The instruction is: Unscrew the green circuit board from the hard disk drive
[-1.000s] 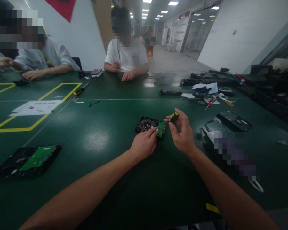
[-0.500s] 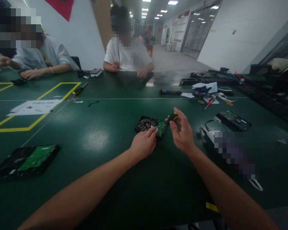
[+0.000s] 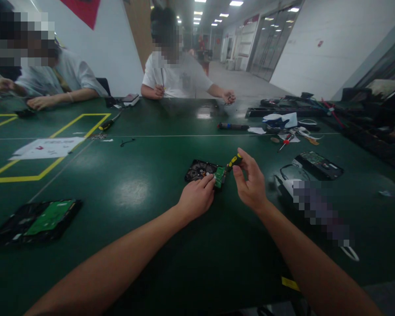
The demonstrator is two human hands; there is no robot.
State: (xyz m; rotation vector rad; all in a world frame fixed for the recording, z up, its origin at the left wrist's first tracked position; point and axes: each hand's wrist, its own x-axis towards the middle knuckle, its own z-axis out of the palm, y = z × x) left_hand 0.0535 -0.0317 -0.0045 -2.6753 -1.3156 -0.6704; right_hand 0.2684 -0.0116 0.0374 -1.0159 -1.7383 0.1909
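A hard drive (image 3: 197, 168) with a green circuit board lies in front of me on the table. My left hand (image 3: 198, 196) grips its near edge, with fingertips resting on the board. In my right hand (image 3: 250, 182) is a black and yellow screwdriver (image 3: 234, 162), its handle pinched between thumb and fingers. The screwdriver tilts down towards the right end of the drive. Its tip is too small to make out, so I cannot tell exactly where it touches.
Another hard drive (image 3: 36, 221) lies at the near left, and a third drive (image 3: 319, 165) at the right. Beside that is a partly blurred pouch (image 3: 319, 210). A red screwdriver (image 3: 285, 142) and a second yellow-black screwdriver (image 3: 108, 123) lie farther back. Two people sit across the table.
The screwdriver handle has turned in my right fingers and shows more yellow. My left hand stays on the drive. The person opposite has stretched an arm out to my right.
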